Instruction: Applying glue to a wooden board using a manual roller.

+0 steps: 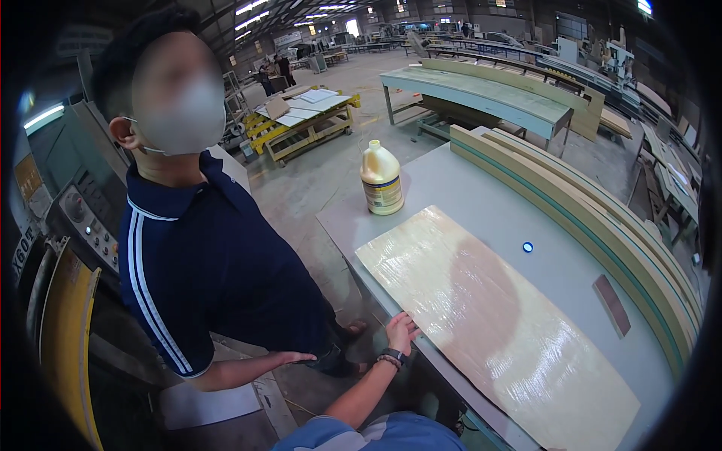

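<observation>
My left hand [402, 334], with a dark watch and a beaded bracelet at the wrist, is at the near left edge of a thin plywood sheet [481, 308]. Its fingers are bent and closed over that edge. The sheet lies flat on a grey-topped table [481, 203], and its pale face has a wet-looking, streaky shine. Beyond its far left corner stands an upright yellowish plastic jug [382, 180] with a label and a yellow neck. A small blue ring-shaped thing [528, 246] and a brown strip [612, 305] lie right of the sheet. My right hand is out of view.
A masked person in a dark polo shirt [218, 255] stands close on my left, one forearm held forward. Long stacked boards [571, 210] line the table's right side. A control panel [90, 218] is at far left; a pallet stack [301, 113] and another workbench [481, 98] stand beyond.
</observation>
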`<state>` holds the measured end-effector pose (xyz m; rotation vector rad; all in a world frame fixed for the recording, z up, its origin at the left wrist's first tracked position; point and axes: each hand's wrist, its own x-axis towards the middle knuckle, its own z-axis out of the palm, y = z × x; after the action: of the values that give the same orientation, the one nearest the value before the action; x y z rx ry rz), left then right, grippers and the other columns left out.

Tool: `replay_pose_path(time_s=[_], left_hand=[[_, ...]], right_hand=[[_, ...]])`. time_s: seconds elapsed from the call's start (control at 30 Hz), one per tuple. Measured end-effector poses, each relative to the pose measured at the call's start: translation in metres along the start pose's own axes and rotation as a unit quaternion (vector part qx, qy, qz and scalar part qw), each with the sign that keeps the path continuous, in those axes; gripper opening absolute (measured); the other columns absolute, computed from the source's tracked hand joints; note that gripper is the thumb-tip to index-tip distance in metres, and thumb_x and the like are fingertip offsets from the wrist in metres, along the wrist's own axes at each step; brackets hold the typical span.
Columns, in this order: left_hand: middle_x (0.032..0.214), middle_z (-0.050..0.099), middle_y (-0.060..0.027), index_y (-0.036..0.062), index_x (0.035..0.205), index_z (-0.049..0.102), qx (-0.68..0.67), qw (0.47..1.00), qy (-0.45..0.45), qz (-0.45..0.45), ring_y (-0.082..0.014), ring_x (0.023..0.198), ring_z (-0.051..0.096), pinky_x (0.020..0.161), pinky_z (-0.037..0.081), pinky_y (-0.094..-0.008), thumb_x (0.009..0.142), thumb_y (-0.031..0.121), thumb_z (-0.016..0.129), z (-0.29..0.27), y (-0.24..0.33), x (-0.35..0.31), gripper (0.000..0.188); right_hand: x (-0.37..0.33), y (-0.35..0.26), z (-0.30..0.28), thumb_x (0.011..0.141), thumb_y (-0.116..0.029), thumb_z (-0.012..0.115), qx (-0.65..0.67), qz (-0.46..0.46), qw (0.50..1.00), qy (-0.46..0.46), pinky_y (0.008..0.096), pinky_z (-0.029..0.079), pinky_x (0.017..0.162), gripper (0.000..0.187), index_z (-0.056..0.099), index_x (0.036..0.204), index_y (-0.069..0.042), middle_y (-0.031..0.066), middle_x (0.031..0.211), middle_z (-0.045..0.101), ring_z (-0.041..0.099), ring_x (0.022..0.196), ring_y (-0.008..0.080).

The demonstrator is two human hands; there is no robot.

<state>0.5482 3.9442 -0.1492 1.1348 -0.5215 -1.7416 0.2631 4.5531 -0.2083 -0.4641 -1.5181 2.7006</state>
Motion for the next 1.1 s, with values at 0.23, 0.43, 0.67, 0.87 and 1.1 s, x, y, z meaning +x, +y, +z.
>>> replay_pose_path(time_s=[0.23,0.43,0.67,0.87,1.1], left_hand=[[0.108,0.067,-0.0128,0.0009,0.122,0.054,-0.011,1.0,0.005,-0.001,-0.0246,0.091,0.069,0.075,0.061,-0.0392,0.092,0.007,0.052,0.004,0.009,-0.007,0.03],[0.109,0.067,-0.0125,0.0022,0.127,0.053,0.006,1.0,0.017,-0.001,-0.0266,0.095,0.068,0.081,0.058,-0.0418,0.092,0.01,0.052,0.001,0.013,0.007,0.035],[0.104,0.067,-0.0105,0.0052,0.126,0.051,-0.044,0.998,0.004,0.04,-0.0226,0.089,0.068,0.071,0.059,-0.0352,0.093,0.009,0.053,0.005,0.019,0.014,0.033],[0.102,0.066,-0.0111,0.0006,0.115,0.054,-0.103,0.993,0.016,0.06,-0.0241,0.088,0.067,0.071,0.058,-0.0369,0.093,0.009,0.057,0.006,0.022,0.027,0.024],[0.089,0.064,-0.0074,0.0043,0.095,0.056,-0.129,0.99,-0.018,0.047,-0.0205,0.078,0.066,0.065,0.057,-0.0356,0.09,0.007,0.058,0.03,0.046,0.026,0.006]], right_hand=[[-0.028,-0.026,0.066,0.089,-0.038,0.054,0.041,0.011,0.995,0.09,0.0387,0.051,0.063,0.027,0.057,0.078,-0.014,0.0064,0.065,0.059,0.058,0.063,0.0185],[0.01,-0.032,0.03,0.093,-0.028,0.055,0.054,-0.033,0.996,0.067,0.0323,0.052,0.061,0.022,0.06,0.088,-0.008,0.0088,0.079,0.064,0.061,0.07,0.0193],[0.013,-0.05,0.057,0.095,-0.028,0.058,0.145,-0.064,0.984,0.082,0.0368,0.05,0.077,0.023,0.065,0.095,-0.006,0.0064,0.085,0.062,0.057,0.08,0.0214],[0.005,-0.078,0.094,0.091,-0.022,0.06,0.076,-0.1,0.981,0.147,0.0368,0.05,0.068,0.015,0.06,0.092,-0.007,0.0082,0.079,0.061,0.056,0.071,0.0215],[-0.001,-0.085,0.118,0.086,-0.014,0.063,-0.01,-0.128,0.961,0.244,0.0367,0.048,0.054,0.011,0.053,0.086,-0.009,0.0108,0.071,0.06,0.055,0.059,0.0216]])
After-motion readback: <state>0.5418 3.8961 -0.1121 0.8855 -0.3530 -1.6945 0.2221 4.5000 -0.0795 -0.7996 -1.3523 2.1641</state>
